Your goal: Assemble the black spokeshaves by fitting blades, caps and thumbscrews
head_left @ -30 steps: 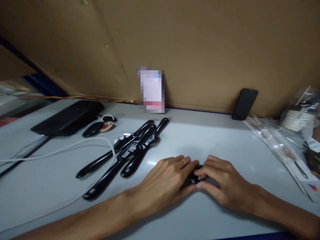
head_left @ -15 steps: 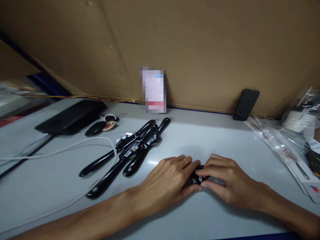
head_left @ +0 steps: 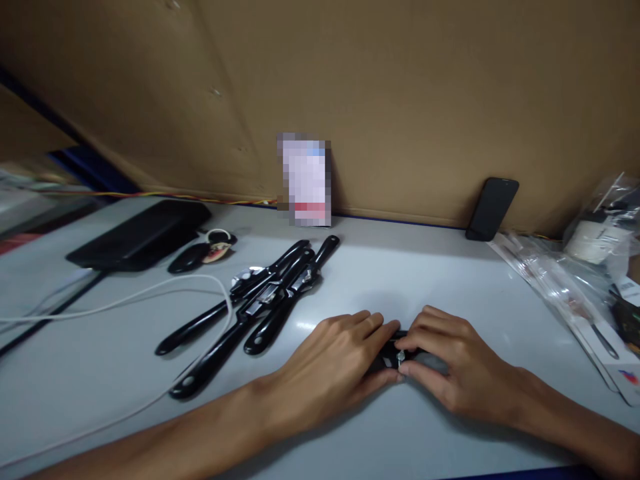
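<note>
My left hand (head_left: 345,357) is closed over a black spokeshave (head_left: 389,359) on the table and holds it down, hiding most of it. From the other side my right hand (head_left: 457,360) reaches in, thumb and fingertips around a small silver screw (head_left: 401,357) at the tool's middle. To the left of my hands lies a pile of several black spokeshaves (head_left: 274,340), their shiny metal blades in the middle and holes at the handle ends.
A white cable (head_left: 150,287) loops across the left side and over one handle. Behind it are a black box-like device (head_left: 145,233) and a key fob (head_left: 190,257). A phone (head_left: 493,208) leans on the cardboard wall (head_left: 400,100). Plastic packets (head_left: 560,293) lie at right.
My right hand's fingertips have shifted slightly around the silver screw and show more of it. My left hand stays in place on the spokeshave.
</note>
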### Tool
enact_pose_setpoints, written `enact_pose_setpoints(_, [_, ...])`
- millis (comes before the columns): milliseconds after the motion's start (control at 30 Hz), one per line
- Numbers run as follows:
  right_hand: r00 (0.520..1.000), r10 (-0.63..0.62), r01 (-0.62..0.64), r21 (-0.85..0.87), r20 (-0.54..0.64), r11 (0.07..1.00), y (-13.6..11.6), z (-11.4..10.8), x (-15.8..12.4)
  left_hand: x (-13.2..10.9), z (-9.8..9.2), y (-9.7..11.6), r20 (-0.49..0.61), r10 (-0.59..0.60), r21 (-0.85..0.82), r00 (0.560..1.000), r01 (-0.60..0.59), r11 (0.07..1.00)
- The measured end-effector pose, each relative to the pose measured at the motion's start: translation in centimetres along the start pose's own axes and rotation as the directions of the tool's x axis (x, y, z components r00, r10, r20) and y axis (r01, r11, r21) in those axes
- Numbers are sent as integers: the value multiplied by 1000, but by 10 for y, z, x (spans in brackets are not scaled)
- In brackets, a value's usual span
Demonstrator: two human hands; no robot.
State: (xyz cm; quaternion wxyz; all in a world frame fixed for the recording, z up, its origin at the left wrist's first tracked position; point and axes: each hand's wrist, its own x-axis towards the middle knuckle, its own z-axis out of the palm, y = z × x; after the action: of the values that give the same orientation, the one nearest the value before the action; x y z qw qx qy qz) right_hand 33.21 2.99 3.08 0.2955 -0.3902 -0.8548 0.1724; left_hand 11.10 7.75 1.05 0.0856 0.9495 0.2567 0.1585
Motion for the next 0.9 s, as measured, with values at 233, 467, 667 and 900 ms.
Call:
enact_pose_setpoints(233, [991,-58,34,-185,-124,982,2,21,1,1,1,1,4,-5,10,1000,5,1000])
enact_pose_setpoints(467, [994,-34,21,-118,-103,993,6,13,3,-1,1,0,27,-21,4,999,20,1000])
enact_pose_setpoints(667, [999,-37,39,54,-27,998,12,-11,1,-2,2,-2,-2,2,5,1000,-2,1000])
enact_pose_setpoints(900, [996,-29,19,-119,-87,993,7,16,2,-2,3,-2,-23,14,16,1000,-14,1000])
